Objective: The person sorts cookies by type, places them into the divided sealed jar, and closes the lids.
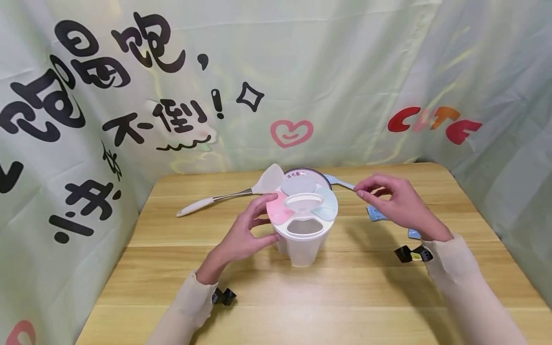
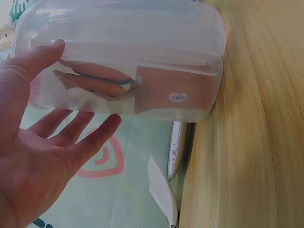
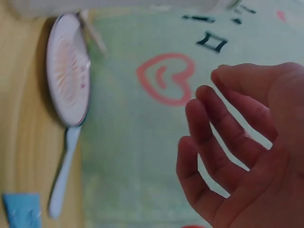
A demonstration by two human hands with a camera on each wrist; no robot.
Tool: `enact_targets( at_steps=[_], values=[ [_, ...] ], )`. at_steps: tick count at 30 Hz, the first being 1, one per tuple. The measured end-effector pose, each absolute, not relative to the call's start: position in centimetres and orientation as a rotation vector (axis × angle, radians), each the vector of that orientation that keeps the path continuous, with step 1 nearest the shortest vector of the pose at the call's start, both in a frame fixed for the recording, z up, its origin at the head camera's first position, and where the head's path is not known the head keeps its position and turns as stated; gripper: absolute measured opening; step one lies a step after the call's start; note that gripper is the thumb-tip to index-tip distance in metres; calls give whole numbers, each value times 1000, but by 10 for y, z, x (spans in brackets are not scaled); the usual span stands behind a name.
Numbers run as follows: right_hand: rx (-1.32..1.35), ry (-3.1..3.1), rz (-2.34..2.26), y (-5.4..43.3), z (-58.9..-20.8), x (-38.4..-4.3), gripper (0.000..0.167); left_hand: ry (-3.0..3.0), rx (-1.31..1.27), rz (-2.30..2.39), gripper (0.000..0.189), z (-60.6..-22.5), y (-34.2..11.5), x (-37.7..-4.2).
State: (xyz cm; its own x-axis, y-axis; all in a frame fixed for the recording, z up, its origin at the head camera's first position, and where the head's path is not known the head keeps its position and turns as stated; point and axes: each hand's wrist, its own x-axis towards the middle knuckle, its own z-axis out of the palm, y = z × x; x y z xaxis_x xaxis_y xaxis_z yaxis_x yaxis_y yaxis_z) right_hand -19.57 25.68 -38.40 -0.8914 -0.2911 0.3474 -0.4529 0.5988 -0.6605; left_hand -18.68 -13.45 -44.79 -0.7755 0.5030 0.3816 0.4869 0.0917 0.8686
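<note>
A translucent plastic storage container (image 1: pixel 304 249) with several compartments stands upright on the table. Its top has pink, pale blue and greyish flip lids (image 1: pixel 325 203), and the front opening has no lid over it. My left hand (image 1: pixel 247 230) holds its left side, thumb along the wall and fingertips near the pink lid. Brown packets (image 2: pixel 175 88) show through the wall in the left wrist view. My right hand (image 1: pixel 388 196) hovers at the right, fingers loosely bent, nothing between them. In the head view its fingertips overlap the handle end of a light blue utensil (image 3: pixel 66 168), but the right wrist view shows them apart.
Behind the container is a dark-rimmed plate (image 3: pixel 69 71) with the blue utensil at it. A white spatula (image 1: pixel 233 192) lies at the back left. Small blue packets (image 1: pixel 376 213) lie under the right hand and wrist. A printed curtain (image 1: pixel 345 86) hangs around the table (image 1: pixel 267 306).
</note>
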Motion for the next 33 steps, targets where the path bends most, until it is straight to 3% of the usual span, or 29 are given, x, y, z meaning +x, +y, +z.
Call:
enact_targets(
  at_steps=[8, 16, 33],
  values=[
    [526, -2778, 1155, 280, -411, -202, 17, 2326, 1045, 1807, 89, -448, -134, -186],
    [430, -2913, 1106, 297, -434, -215, 36, 2368, 1074, 1777, 92, -451, -133, -188],
    [486, -3150, 1009, 318, -461, -227, 31, 2369, 1048, 1768, 92, -452, -133, -187]
  ],
)
